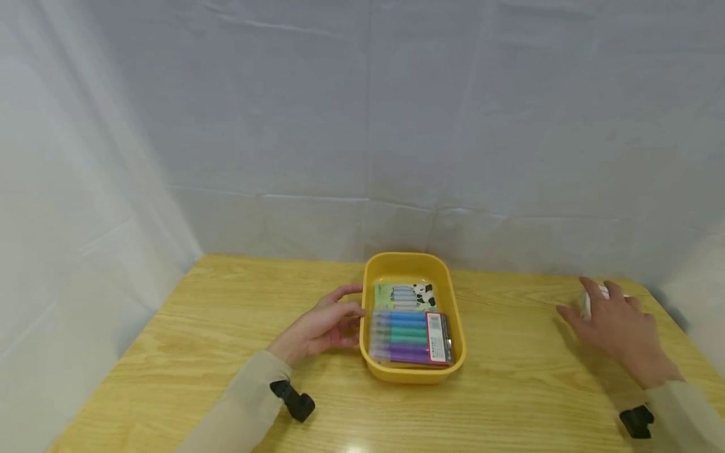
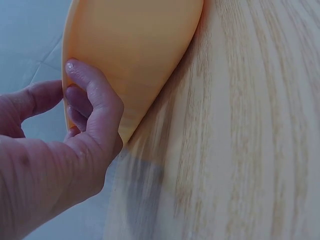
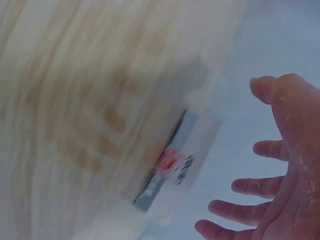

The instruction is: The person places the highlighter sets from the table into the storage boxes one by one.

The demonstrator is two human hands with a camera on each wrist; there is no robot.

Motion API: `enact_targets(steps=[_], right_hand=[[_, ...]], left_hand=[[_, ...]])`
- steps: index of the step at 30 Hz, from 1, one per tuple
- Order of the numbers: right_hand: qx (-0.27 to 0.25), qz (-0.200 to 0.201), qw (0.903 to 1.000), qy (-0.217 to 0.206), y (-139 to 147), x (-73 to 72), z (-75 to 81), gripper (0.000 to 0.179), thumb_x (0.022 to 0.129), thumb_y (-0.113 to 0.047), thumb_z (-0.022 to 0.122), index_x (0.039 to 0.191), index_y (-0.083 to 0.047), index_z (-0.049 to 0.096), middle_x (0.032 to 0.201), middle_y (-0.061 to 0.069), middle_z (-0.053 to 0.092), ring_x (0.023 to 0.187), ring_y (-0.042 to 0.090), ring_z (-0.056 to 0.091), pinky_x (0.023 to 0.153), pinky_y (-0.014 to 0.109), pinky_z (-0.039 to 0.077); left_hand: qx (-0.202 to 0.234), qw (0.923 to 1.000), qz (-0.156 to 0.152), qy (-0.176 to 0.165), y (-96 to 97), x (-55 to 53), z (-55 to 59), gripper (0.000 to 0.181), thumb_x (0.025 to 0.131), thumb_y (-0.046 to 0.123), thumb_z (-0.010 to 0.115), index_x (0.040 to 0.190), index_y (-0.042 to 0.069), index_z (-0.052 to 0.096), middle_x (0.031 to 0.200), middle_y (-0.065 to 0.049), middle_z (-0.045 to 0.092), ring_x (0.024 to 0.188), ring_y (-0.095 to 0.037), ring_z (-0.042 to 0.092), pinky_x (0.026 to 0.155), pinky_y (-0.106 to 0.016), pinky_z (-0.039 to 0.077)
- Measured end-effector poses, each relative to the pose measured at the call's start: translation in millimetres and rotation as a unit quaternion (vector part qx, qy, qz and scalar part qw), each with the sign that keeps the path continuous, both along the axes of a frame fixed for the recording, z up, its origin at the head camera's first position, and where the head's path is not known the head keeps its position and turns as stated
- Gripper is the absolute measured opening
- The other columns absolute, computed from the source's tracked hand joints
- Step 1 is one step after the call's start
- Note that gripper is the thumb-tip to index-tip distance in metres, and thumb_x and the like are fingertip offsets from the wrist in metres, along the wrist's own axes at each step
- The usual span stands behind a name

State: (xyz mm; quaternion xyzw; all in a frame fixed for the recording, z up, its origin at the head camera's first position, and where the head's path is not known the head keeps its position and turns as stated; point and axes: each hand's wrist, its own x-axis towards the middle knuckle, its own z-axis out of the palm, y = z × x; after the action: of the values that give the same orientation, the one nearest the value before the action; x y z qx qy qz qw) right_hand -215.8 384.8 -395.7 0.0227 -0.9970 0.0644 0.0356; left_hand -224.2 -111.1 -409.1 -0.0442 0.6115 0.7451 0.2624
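Note:
A yellow plastic basket (image 1: 413,376) holds a clear pack of blue, green and purple pens (image 1: 399,336) with a white label. Behind the pens lies a light green packet with a panda picture (image 1: 425,296). My left hand (image 1: 325,327) is at the basket's left side, its bent fingers (image 2: 102,100) resting against the outer wall and one fingertip right at the rim. Over at the far right, my right hand (image 1: 614,327) hovers with fingers spread above a small white box (image 3: 175,165). The box has a grey side, a red mark and dark lettering; a gap separates it from the fingers in the right wrist view.
The wooden table (image 1: 238,327) reaches back to a pale cloth (image 1: 283,126) hung along its far edge. Another cloth (image 1: 68,220) hangs at the left. Black straps with cameras (image 1: 294,401) sit on both wrists.

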Motion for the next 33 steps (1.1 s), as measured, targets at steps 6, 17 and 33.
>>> enact_targets(steps=[6,17,33], right_hand=[[0.016,-0.037,0.9984,-0.04,21.8,-5.9,-6.4,0.097,0.099,-0.07,0.04,0.147,0.014,0.032,0.133,0.055,0.03,0.103,0.077,0.041,0.068,0.077,0.043],[0.001,-0.049,0.9935,-0.102,38.1,-7.8,-9.7,0.102,0.1,-0.069,0.034,0.143,0.023,0.027,0.125,0.06,0.031,0.097,0.068,0.052,0.064,0.066,0.05],[-0.01,-0.003,0.9989,-0.046,35.4,-4.9,-8.4,0.081,0.086,-0.034,0.074,0.133,0.023,0.039,0.109,0.051,0.048,0.079,0.045,0.058,0.058,0.046,0.05]], left_hand=[[0.006,1.0,0.003,-0.002,1.4,-0.9,-0.2,0.061,0.095,0.01,0.06,0.151,0.018,0.038,0.116,-0.01,0.06,0.092,-0.017,0.057,0.07,-0.029,0.053],[0.005,1.0,0.002,-0.002,4.0,-0.9,1.0,0.06,0.095,0.01,0.059,0.15,0.018,0.038,0.115,-0.01,0.06,0.092,-0.017,0.057,0.069,-0.029,0.054],[0.014,0.9999,-0.003,-0.005,3.7,-0.8,-0.5,0.062,0.094,0.008,0.059,0.151,0.017,0.037,0.111,-0.008,0.06,0.091,-0.015,0.058,0.068,-0.029,0.054]])
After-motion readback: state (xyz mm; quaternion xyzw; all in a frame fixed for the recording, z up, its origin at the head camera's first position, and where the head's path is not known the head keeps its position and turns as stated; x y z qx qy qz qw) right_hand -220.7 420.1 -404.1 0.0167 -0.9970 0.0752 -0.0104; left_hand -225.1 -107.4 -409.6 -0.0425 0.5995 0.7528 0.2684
